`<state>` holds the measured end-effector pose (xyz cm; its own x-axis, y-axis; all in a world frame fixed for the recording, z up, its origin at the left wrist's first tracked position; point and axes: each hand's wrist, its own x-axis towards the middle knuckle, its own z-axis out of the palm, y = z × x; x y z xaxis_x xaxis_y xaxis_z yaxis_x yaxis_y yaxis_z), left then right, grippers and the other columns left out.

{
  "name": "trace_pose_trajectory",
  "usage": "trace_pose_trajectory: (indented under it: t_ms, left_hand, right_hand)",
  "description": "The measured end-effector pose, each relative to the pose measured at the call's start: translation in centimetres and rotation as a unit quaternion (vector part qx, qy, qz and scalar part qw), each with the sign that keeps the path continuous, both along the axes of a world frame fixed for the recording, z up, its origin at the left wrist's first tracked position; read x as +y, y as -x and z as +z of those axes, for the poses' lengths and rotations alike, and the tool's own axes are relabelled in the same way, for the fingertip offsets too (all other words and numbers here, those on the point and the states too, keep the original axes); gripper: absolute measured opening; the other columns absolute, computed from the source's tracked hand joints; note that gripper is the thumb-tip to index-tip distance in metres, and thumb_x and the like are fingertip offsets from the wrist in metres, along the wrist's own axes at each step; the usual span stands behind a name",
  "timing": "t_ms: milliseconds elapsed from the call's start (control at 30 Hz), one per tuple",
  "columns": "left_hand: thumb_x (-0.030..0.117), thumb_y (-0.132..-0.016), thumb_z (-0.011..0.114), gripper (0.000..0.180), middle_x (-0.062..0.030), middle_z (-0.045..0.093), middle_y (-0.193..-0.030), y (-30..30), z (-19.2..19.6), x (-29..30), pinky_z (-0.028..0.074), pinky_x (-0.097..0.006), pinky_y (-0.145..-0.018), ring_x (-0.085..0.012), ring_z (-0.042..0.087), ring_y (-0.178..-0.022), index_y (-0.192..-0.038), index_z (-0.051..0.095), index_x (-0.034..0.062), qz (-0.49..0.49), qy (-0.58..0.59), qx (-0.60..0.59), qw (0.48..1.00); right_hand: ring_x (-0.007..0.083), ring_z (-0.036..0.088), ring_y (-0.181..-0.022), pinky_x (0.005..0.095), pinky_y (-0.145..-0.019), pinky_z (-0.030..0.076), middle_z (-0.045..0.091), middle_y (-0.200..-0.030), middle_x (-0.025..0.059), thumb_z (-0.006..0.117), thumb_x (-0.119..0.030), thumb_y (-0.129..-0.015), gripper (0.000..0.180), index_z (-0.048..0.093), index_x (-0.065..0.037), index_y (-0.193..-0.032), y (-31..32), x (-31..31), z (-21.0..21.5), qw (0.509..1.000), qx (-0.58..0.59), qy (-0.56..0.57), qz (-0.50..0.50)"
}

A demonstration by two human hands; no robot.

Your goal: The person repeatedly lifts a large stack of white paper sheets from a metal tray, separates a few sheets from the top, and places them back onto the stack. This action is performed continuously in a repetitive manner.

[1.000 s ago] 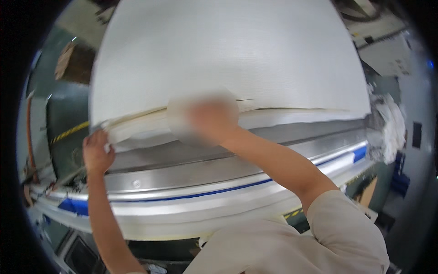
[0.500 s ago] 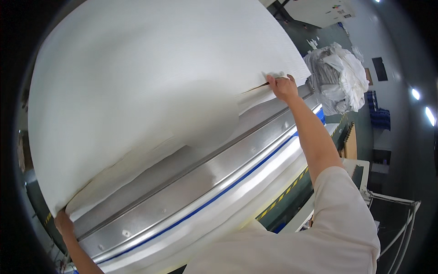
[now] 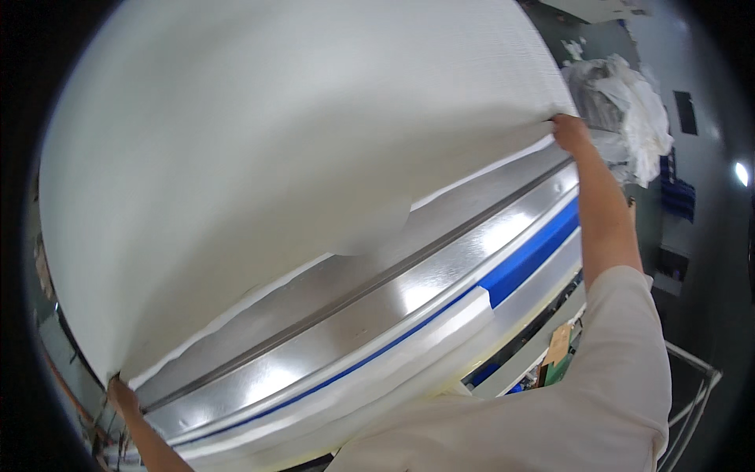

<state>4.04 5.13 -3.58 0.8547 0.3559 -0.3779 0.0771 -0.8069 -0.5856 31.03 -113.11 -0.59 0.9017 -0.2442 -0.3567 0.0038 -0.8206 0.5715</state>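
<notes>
Two ends gripped — left hand and right hand each have fingers clenched on the near edge of the white sheet, spread over the metal table — set wide, I'd guess, to keep it taut.

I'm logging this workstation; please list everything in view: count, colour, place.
Sheet: one, white, left and centre
Ledge: one, silver, below sheet
Edging: one, blue, along ledge
Crumpled heap: one, whitish, upper right
Stack: one, blue, far right
Lamp: one, white, far right
Frame: one, pale, lower right
Clutter: uncountable, mixed, lower right
Sleeve: one, beige, lower right
Left hand: one, bare, at sheet's left corner
Right hand: one, bare, at sheet's right corner
</notes>
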Motion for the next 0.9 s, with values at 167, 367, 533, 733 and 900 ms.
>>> trace_pose_trajectory:
  t_ms: [167,367,533,733,900]
  left_hand:
    - [0.006,-0.088,0.046,0.028,-0.0113,0.063,-0.107,-2.4,3.2,-5.7,0.042,-0.044,-0.093,-0.0315,0.055,-0.102,-0.111,0.06,0.0112,0.017,0.007,-0.021,1.0]
    - [0.009,-0.085,0.047,0.032,-0.0118,0.064,-0.106,-1.1,10.3,-9.3,0.045,-0.045,-0.085,-0.0327,0.057,-0.101,-0.114,0.06,0.0153,0.072,0.023,-0.044,0.996]
    - [0.008,-0.084,0.048,0.033,-0.0139,0.065,-0.101,-0.6,15.8,-9.2,0.047,-0.047,-0.08,-0.0368,0.059,-0.094,-0.114,0.06,0.014,0.022,0.057,-0.003,0.998]
    - [0.0,-0.075,0.055,0.031,-0.0169,0.065,-0.095,6.5,16.8,-11.8,0.048,-0.044,-0.079,-0.0369,0.061,-0.087,-0.101,0.067,0.011,-0.019,0.104,0.016,0.994]
    - [0.002,-0.075,0.049,0.034,-0.0121,0.066,-0.099,15.2,12.8,-12.3,0.041,-0.044,-0.095,-0.0295,0.06,-0.097,-0.102,0.067,0.0127,0.028,0.103,0.198,0.974]
  right_hand:
    - [0.0312,0.062,-0.097,0.0413,-0.083,0.049,0.064,-0.11,0.0117,0.049,-0.018,-0.086,0.031,0.062,-0.018,-0.114,1.8,-1.0,2.9,0.998,-0.055,-0.012,-0.003]
    - [0.0304,0.059,-0.102,0.0401,-0.09,0.045,0.064,-0.11,0.0117,0.048,-0.01,-0.082,0.039,0.062,-0.022,-0.116,1.3,1.7,9.6,0.999,-0.01,-0.041,-0.011]
    - [0.034,0.059,-0.098,0.0426,-0.086,0.046,0.064,-0.105,0.0159,0.054,-0.01,-0.079,0.034,0.062,-0.015,-0.112,3.2,-4.9,15.0,0.994,-0.031,-0.079,0.069]
    - [0.0334,0.058,-0.099,0.0423,-0.086,0.046,0.064,-0.104,0.0146,0.057,-0.01,-0.077,0.032,0.062,-0.011,-0.109,9.2,-8.4,16.7,0.994,0.057,-0.068,0.058]
    - [0.0336,0.061,-0.09,0.0434,-0.08,0.048,0.066,-0.092,0.0125,0.059,-0.009,-0.071,0.029,0.067,-0.012,-0.099,14.7,-6.2,13.3,0.984,0.165,-0.011,0.068]
